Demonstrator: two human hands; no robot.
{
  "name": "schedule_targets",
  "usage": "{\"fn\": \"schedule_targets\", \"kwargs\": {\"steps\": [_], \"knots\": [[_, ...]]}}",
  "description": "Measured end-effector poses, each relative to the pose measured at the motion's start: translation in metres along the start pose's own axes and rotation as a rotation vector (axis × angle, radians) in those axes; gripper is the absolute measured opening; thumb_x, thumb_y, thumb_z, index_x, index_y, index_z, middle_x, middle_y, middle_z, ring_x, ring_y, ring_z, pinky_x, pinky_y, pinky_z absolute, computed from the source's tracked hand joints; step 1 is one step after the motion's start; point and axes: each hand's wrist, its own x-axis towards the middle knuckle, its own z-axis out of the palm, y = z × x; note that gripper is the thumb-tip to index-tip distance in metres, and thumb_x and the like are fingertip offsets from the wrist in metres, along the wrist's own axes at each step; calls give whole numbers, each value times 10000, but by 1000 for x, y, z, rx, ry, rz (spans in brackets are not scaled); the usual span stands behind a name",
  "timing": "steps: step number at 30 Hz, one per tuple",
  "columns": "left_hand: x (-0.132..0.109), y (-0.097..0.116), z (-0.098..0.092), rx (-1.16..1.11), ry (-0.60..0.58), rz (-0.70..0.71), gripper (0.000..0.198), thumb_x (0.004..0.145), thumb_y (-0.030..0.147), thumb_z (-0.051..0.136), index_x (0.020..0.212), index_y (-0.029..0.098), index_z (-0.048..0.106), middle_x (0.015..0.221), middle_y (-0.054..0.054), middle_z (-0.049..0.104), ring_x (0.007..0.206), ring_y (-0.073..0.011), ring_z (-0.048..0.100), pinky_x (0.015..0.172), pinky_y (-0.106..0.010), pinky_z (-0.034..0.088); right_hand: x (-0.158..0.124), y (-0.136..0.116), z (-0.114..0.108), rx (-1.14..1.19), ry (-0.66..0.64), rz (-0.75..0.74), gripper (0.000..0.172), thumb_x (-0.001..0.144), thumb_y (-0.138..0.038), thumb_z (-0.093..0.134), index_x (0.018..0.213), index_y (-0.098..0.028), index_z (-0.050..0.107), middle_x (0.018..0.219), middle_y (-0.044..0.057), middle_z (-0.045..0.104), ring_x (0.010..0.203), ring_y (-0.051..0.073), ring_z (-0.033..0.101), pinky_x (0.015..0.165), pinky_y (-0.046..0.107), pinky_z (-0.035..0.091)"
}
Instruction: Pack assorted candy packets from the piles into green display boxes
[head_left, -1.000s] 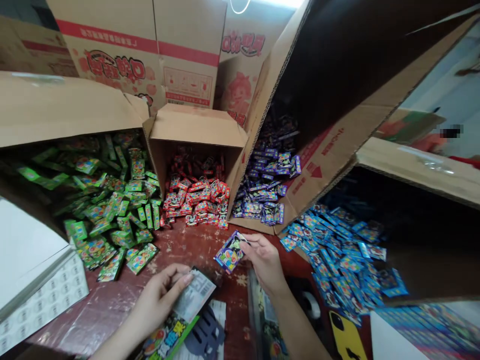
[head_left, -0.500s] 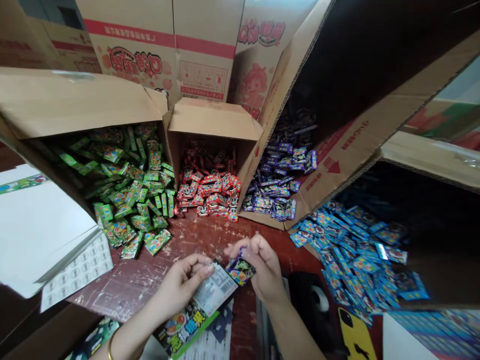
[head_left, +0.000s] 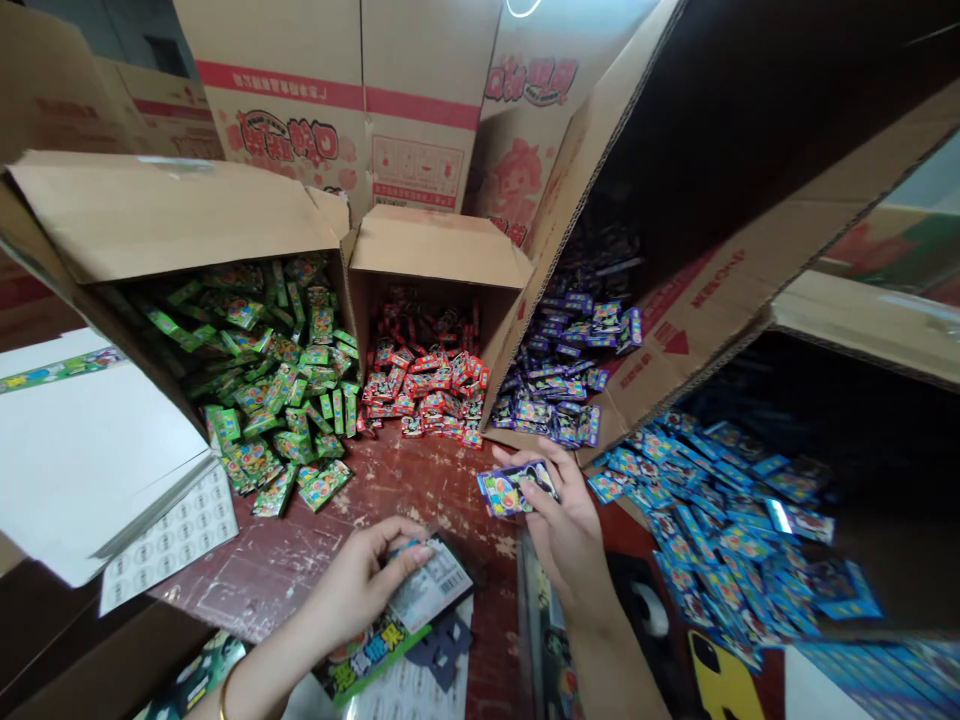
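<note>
My left hand (head_left: 379, 580) is closed on a printed candy box, gripping its upper end, where a grey panel with a barcode (head_left: 442, 580) shows. The dark, green-edged face of the box (head_left: 375, 655) tilts down toward me, part of it behind my wrist. Between the thumb and fingers of my right hand (head_left: 566, 530) is a small purple candy packet (head_left: 506, 490), held flat with its colourful front facing up. It is above and to the right of the box, apart from it. The carton of purple packets (head_left: 555, 385) lies just beyond that hand.
Cartons on their sides spill green packets (head_left: 281, 390), red packets (head_left: 431, 385) and blue packets (head_left: 727, 530). White sheets (head_left: 90, 450) and a round-sticker sheet (head_left: 169, 540) lie left. Dark cut-out pieces (head_left: 442, 650), a tape roll (head_left: 649, 608) and a yellow phone (head_left: 724, 680) are near me.
My right hand has moved up and right, away from the box, with the purple packet now lying flatter in its fingers. My left hand keeps its hold on the box. The view has shifted slightly.
</note>
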Motion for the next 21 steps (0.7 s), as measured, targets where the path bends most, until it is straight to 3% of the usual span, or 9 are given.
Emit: {"fn": "schedule_targets", "kwargs": {"steps": [2, 5, 7, 10, 13, 16, 19, 21], "knots": [[-1, 2, 2, 17, -7, 4, 289, 851, 443, 580, 945, 178, 646, 827, -29, 663, 774, -180, 581, 688, -241, 439, 0, 4, 8, 4, 41, 21, 444, 667, -193, 728, 1060, -261, 532, 847, -3, 655, 921, 264, 681, 791, 411, 535], [-2, 6, 5, -14, -30, -3, 306, 842, 457, 585, 945, 175, 646, 804, -28, 659, 751, -177, 582, 677, -241, 442, 3, 16, 12, 10, 76, 61, 555, 638, -150, 738, 1140, -242, 521, 860, 3, 678, 870, 242, 688, 831, 429, 526], [-3, 9, 6, -24, -50, -10, 323, 834, 464, 594, 962, 173, 650, 813, -32, 664, 747, -176, 583, 678, -244, 440, 11, 28, 5, 57, 91, 91, 634, 646, -159, 754, 1218, -238, 491, 941, 38, 704, 914, 249, 683, 865, 456, 511], [-5, 12, 3, -24, -59, -11, 336, 817, 468, 618, 971, 172, 663, 816, -32, 673, 731, -168, 577, 658, -236, 430, 29, 47, -18, 128, 163, 101, 623, 647, -210, 771, 1218, -214, 520, 1009, 77, 711, 939, 243, 670, 842, 438, 515], [-5, 11, -5, -82, 6, -1, 323, 802, 461, 640, 935, 168, 669, 777, -20, 670, 700, -153, 568, 628, -220, 423, 44, 64, -42, 5, 308, -39, 544, 654, -251, 748, 1167, -221, 568, 912, 25, 697, 787, 190, 659, 709, 354, 528], [-4, 9, -13, -166, 60, 0, 300, 798, 440, 653, 923, 167, 660, 783, -19, 682, 704, -148, 585, 638, -215, 440, 51, 83, -49, -324, 349, -305, 305, 753, -300, 632, 1047, -234, 585, 763, -29, 585, 655, 145, 589, 601, 273, 478], [-5, 8, -19, -192, 106, -1, 289, 786, 429, 671, 920, 173, 658, 791, -17, 694, 713, -149, 603, 648, -215, 460, 51, 107, -39, -515, 320, -419, 118, 820, -337, 566, 864, -229, 549, 769, -16, 498, 712, 154, 540, 656, 268, 452], [-5, 7, -22, -184, 127, 0, 297, 777, 439, 676, 912, 175, 660, 789, -16, 697, 712, -150, 608, 649, -215, 466, 51, 123, -32, -589, 271, -425, 155, 818, -349, 587, 765, -221, 518, 801, 2, 468, 774, 171, 514, 732, 295, 443]]}}
